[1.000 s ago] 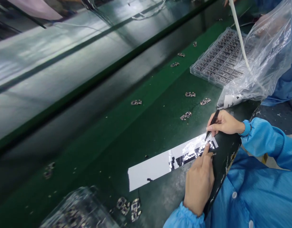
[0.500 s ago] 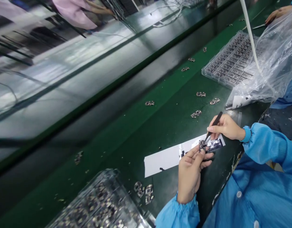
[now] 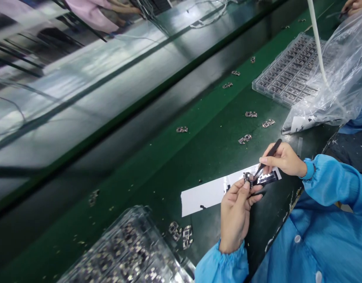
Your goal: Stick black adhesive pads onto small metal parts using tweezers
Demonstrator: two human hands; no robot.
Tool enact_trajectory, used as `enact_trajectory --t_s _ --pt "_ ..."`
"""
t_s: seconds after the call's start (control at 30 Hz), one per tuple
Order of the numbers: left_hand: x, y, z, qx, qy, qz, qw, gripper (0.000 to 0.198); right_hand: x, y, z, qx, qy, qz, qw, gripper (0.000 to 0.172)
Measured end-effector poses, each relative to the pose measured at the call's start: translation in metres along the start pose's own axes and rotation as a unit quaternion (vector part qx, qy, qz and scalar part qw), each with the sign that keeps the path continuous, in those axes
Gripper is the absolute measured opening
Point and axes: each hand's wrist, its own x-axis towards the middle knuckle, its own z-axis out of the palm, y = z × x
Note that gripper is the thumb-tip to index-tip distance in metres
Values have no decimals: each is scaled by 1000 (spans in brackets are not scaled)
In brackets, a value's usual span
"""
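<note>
Between the thumb and fingers of my left hand [image 3: 236,208] is a small circuit board [image 3: 248,177], raised over the bench. My right hand [image 3: 282,159] grips black tweezers [image 3: 271,154], whose tips point down at the board's right side; whether they touch it or hold a tiny piece I cannot tell. Beneath both hands lies a white paper strip [image 3: 203,195] carrying black and shiny stickers [image 3: 267,178] at its right end. Two loose circuit boards [image 3: 187,237] rest on the bench to the left of my left sleeve.
A clear tray [image 3: 139,214] full of boards stands at the lower left. Another compartment tray [image 3: 282,70] sits at the upper right, beside a clear plastic bag [image 3: 331,90] and white cable [image 3: 318,43]. Several boards [image 3: 245,138] dot the green bench. A co-worker's hand [image 3: 356,7] shows top right.
The board in my left hand has turned and shifted slightly left. My right hand with the tweezers has moved a little right. The whole view has shifted slightly.
</note>
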Motion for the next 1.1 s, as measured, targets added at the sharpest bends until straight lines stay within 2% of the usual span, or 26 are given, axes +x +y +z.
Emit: enact_trajectory --t_s 0.17,0.37,0.77,1.1 --pt "-2 1 -2 20 51 24 998 39 -2 0 -1 8 -6 -20 1000 36" --pt "1 -1 -2 23 25 -14 999 43 0 3 2 -9 -15 10 1000 36" --pt "1 -3 -1 15 22 -10 1000 43 2 4 5 -53 -34 32 998 36" --pt "2 -4 0 30 22 -4 999 40 0 10 3 -92 -50 -3 995 31"
